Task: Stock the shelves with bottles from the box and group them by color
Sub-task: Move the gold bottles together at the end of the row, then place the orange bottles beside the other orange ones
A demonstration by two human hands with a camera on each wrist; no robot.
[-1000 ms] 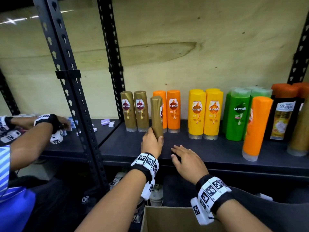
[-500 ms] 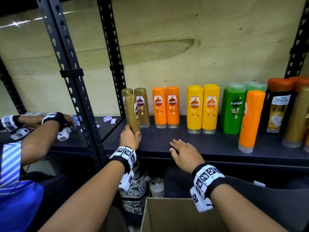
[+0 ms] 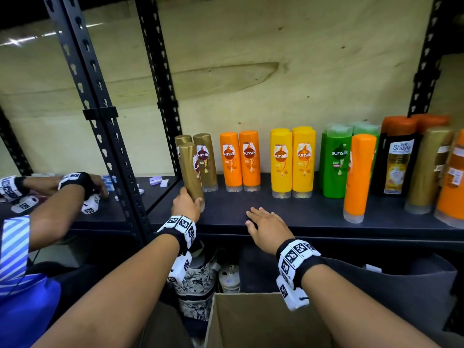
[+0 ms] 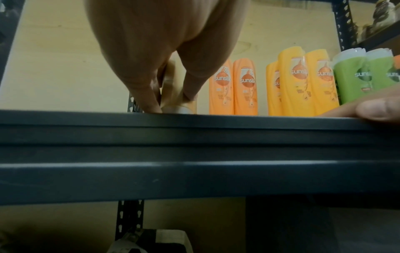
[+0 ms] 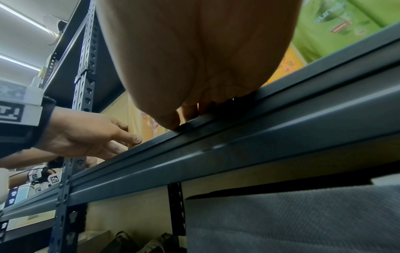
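My left hand (image 3: 188,204) grips a gold bottle (image 3: 191,169) near its base; the bottle stands on the dark shelf (image 3: 276,214) in front of two other gold bottles (image 3: 204,162) at the shelf's left end. In the left wrist view the fingers (image 4: 151,101) wrap the bottle's base (image 4: 175,106) at the shelf edge. My right hand (image 3: 263,222) lies flat and open on the shelf's front edge. To the right stand two orange bottles (image 3: 239,160), yellow bottles (image 3: 292,162), green bottles (image 3: 336,162) and a lone orange bottle (image 3: 357,177) further forward. The cardboard box (image 3: 251,320) sits below.
Black-labelled, gold and orange bottles (image 3: 426,167) crowd the shelf's right end. A black upright post (image 3: 105,126) stands left of the gold bottles. Another person's hands (image 3: 80,184) work on the neighbouring shelf at left. Bags (image 3: 198,280) sit under the shelf.
My left hand has carried the gold bottle leftwards, from in front of the orange bottles to the front of the gold pair. The right hand has stayed on the shelf edge.
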